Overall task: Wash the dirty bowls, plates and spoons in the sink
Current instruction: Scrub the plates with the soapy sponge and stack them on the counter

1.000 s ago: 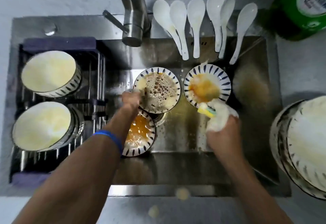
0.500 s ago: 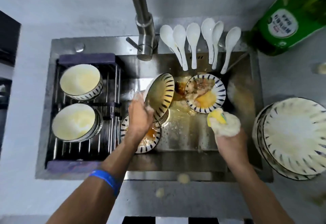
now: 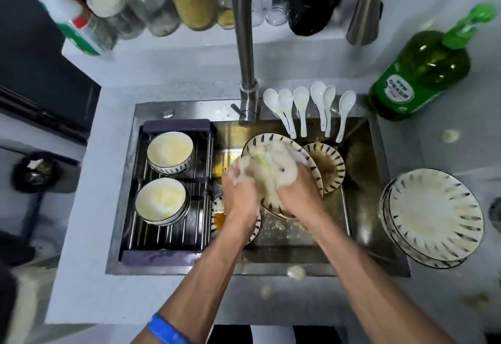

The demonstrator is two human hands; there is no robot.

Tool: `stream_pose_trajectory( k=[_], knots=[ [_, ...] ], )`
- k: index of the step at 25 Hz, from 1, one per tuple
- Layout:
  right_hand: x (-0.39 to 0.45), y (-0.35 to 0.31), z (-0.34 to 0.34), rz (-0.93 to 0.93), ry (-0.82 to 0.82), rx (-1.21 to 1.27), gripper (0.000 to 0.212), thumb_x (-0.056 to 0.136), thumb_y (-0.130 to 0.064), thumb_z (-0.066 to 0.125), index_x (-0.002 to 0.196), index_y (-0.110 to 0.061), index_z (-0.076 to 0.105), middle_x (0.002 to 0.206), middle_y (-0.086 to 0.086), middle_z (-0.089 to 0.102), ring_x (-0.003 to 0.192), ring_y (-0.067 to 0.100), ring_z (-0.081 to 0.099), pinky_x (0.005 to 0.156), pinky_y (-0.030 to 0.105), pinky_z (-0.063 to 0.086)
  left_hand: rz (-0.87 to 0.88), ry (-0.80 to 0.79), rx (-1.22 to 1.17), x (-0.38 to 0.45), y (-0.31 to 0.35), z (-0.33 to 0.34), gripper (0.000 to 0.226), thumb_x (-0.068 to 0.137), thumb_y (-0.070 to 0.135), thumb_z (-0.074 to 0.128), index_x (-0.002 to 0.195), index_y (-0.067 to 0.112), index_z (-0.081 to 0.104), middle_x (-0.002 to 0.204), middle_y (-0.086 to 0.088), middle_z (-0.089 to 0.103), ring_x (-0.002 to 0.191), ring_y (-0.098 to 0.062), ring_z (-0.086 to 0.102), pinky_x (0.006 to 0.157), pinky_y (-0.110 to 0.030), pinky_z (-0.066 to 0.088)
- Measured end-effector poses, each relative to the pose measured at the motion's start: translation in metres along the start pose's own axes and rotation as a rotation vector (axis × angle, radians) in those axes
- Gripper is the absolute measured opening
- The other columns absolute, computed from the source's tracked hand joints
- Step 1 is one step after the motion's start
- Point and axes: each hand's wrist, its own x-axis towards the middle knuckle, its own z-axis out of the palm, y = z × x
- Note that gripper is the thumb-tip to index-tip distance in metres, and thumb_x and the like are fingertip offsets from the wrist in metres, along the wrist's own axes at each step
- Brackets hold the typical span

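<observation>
Over the sink (image 3: 360,240), the left hand (image 3: 240,197) gripped the near-left rim of a tilted plate (image 3: 260,144). The right hand (image 3: 296,193) clutched a foamy sponge (image 3: 271,170), pressing it against the plate's face between both hands.

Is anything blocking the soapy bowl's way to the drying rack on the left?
Partly. The rack already holds two bowl stacks. The bowl, held by the left hand and scrubbed by the right hand, has only the stack tops or bare strips.
</observation>
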Motion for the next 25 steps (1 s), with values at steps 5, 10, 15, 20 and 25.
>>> stream_pose_trajectory(
  k=[5,10,15,20,25],
  knots=[
    [0.014,-0.016,-0.006,0.056,0.065,0.147,0.025,0.097,-0.009,0.054,0.119,-0.014,0.065,0.104,-0.003,0.061,0.094,0.017,0.059,0.071,0.027,0.050,0.063,-0.033,0.077,-0.007,0.011,0.000,0.019,0.098,0.017,0.050,0.094,0.023,0.068,0.093,0.002,0.071,0.089,-0.016,0.066,0.077,-0.034,0.052],
    [0.026,-0.031,-0.018,0.092,0.114,0.320,0.031,0.092,-0.001,0.059,0.117,-0.019,0.062,0.099,-0.002,0.061,0.085,0.017,0.064,0.052,0.007,0.043,0.185,-0.034,0.085,-0.008,0.031,-0.001,0.021,0.100,0.015,0.051,0.095,0.017,0.072,0.081,0.002,0.072,0.076,-0.016,0.065,0.061,-0.030,0.050],
    [0.021,-0.036,-0.013,0.041,0.131,0.241,0.027,0.096,-0.009,0.054,0.121,-0.017,0.061,0.097,-0.002,0.059,0.090,0.021,0.062,0.067,0.019,0.054,0.229,-0.061,0.128,-0.004,0.034,-0.002,0.024,0.099,0.024,0.051,0.094,0.012,0.071,0.087,-0.002,0.072,0.077,-0.016,0.065,0.060,-0.027,0.048],
    [0.014,-0.038,-0.022,0.015,0.014,0.240,0.028,0.094,0.001,0.050,0.112,-0.018,0.060,0.103,-0.001,0.056,0.086,0.006,0.056,0.064,0.009,0.048,0.216,-0.014,0.052,-0.002,0.035,0.000,0.022,0.099,0.028,0.054,0.086,0.026,0.071,0.086,0.004,0.074,0.083,-0.022,0.070,0.068,-0.036,0.058],
    [-0.004,-0.036,-0.027,0.054,0.038,0.345,0.043,0.079,0.017,0.058,0.105,-0.017,0.058,0.103,-0.012,0.046,0.088,0.007,0.052,0.066,-0.001,0.040,0.288,0.046,0.009,-0.007,0.040,0.000,0.021,0.097,0.024,0.057,0.079,0.025,0.068,0.083,0.003,0.070,0.078,-0.019,0.064,0.066,-0.032,0.050]
  ],
)
